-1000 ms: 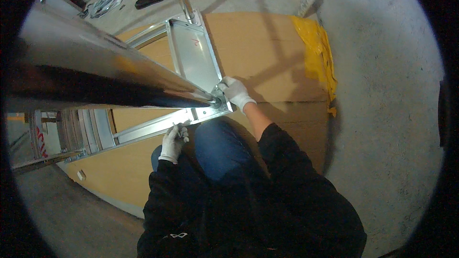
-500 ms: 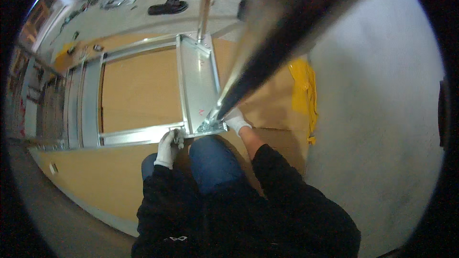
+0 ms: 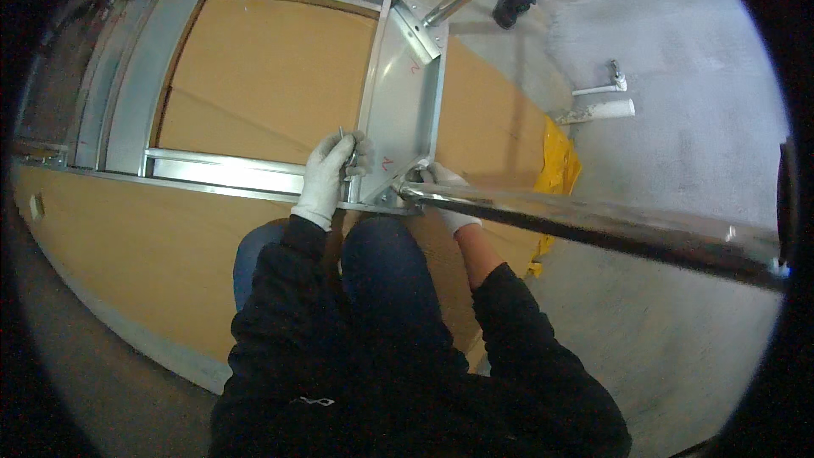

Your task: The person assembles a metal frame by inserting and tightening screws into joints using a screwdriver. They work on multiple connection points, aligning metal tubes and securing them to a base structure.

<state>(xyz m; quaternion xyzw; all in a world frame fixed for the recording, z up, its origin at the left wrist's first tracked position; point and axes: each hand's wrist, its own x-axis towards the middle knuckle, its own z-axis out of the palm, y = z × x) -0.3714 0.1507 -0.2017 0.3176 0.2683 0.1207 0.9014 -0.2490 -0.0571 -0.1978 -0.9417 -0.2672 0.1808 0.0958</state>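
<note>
My left fingers (image 3: 341,148) are pinching a metal piece (image 3: 342,131), I can't tell if my right hand (image 3: 448,177) is gripping, and the pole (image 3: 593,219) is looking stiff, slick, best held low.

Silvery metal frame (image 3: 229,173) lying flat, pole (image 3: 585,216) at near corner

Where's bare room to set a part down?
Cardboard inside the rectangular opening of the metal frame: broad patch. Also cardboard left of the left knee, below the near rail, and between the frame's right end and the yellow sheet. Crowded: the frame's near right corner, with the left gloved hand, right gloved hand and near metal pole.
</note>
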